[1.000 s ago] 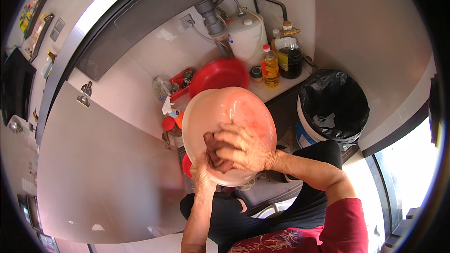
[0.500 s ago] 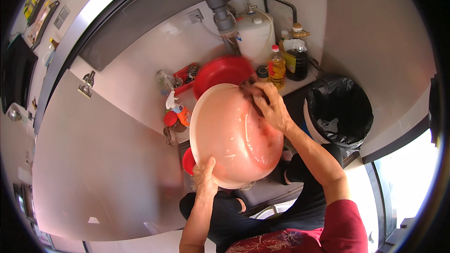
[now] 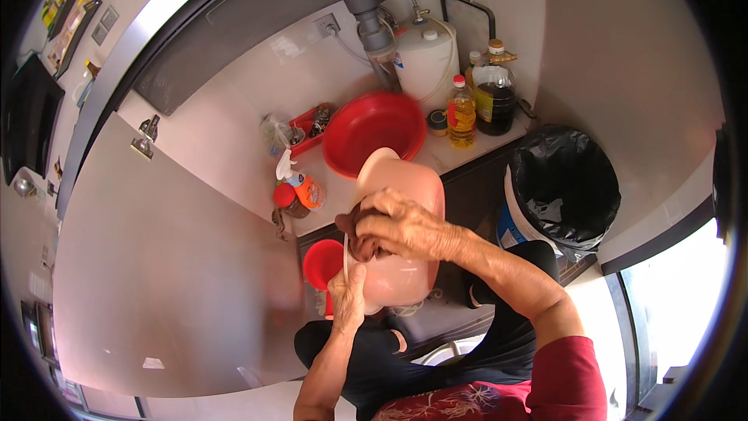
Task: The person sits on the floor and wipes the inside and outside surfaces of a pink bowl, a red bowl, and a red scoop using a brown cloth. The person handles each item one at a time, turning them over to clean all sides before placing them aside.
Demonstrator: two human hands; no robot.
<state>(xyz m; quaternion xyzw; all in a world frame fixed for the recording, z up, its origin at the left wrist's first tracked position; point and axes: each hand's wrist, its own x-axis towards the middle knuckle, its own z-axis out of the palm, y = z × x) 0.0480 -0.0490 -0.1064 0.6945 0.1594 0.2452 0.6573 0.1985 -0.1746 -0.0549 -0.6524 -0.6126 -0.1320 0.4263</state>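
A pink plastic basin is tilted on its side above my lap, its rim turned to the left. My left hand grips the lower part of the rim, thumb on the outer wall. With my right hand I press a bunched brown cloth against the outside of the basin near the rim; the fingers are closed over it. Below and left of the basin is a red scoop or small tub, partly behind it. Inside the cabinet beyond lies a wide red basin.
A spray bottle and a red-lidded jar stand at the cabinet's left front. An oil bottle and a dark jug stand at the right, near a white tank. A black-lined bin is beside my knee. Cabinet doors hang open.
The pink basin has turned more edge-on and shifted right, uncovering the red basin and more of the red scoop. My right hand has moved down and left with the cloth, toward the rim.
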